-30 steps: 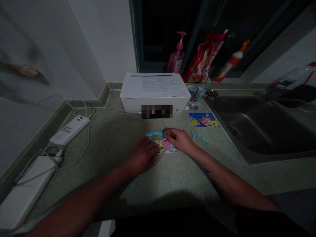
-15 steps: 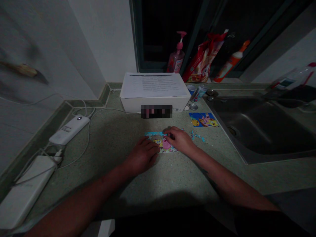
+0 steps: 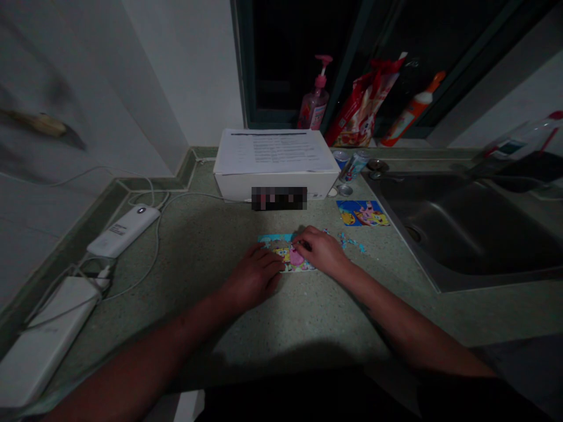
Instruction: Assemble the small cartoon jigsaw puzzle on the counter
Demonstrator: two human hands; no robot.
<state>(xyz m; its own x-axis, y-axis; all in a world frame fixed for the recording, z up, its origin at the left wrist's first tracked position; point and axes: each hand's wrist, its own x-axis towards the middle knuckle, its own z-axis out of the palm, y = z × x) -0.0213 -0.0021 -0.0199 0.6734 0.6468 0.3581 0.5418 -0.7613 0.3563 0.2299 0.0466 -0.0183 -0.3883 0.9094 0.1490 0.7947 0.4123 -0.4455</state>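
Left hand (image 3: pixel 253 275) lies flat, fingers apart, pinning the puzzle (image 3: pixel 285 259) on the desk (image 3: pixel 308 316); right hand (image 3: pixel 321 249) curls over it, grip unclear. Thin, light card, probably slippery; pinch the edges.

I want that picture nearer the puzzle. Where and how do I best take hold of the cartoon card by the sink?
Likely grip the cartoon card at its near-left corner, coming from the left: it lies flat on the counter, so a nail must lift an edge, and the sink rim crowds its right side.
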